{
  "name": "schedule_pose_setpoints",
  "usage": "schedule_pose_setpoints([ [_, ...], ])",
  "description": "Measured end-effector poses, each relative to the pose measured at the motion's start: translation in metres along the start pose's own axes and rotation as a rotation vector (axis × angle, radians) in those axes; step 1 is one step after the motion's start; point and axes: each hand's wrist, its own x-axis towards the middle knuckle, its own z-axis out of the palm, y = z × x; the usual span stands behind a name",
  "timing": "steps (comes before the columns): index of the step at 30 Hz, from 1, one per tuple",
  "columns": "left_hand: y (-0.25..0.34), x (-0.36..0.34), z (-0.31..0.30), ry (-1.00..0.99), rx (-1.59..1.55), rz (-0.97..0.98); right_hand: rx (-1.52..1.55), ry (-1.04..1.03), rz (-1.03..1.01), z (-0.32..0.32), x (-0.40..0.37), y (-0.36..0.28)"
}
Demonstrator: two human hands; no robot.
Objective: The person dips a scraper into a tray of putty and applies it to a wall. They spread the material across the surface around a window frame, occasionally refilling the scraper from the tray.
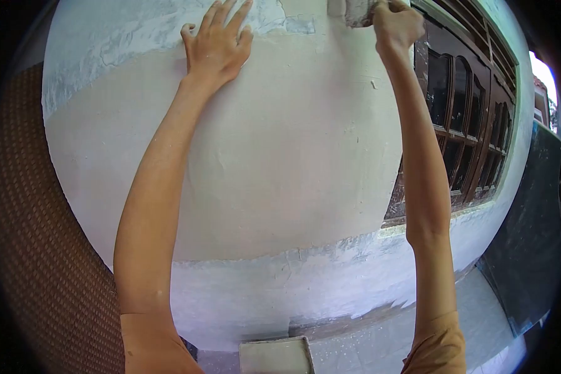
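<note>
My left hand (217,47) lies against the upper part of the wall (287,143), fingers spread and nothing held. At the top right, my right hand (397,26) is closed on a flat grey scraper (359,12), whose blade touches the wall near the window's upper left corner. A smooth beige layer covers the middle of the wall. Rougher bluish-white areas show above and below it. The top edge of the view cuts off part of the scraper.
A brown wooden window (458,118) with glass panes is at the right. Woven brown matting (50,237) hangs at the left. Below the wall stands a pale rectangular tray or box (274,357) on the tiled floor. A dark panel (527,230) leans at the far right.
</note>
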Motion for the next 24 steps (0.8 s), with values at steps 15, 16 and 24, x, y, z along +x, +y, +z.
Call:
schedule_pose_setpoints([
  [15, -0.002, 0.002, 0.005, -0.007, -0.01, -0.013, -0.01, -0.095, -0.104, 0.015, -0.024, 0.007],
  [16, 0.001, 0.0, 0.003, -0.008, -0.011, -0.011, 0.055, -0.155, -0.017, 0.021, -0.037, 0.001],
  [24, 0.001, -0.002, 0.006, 0.007, -0.006, -0.013, 0.144, -0.049, -0.018, -0.007, -0.016, 0.013],
])
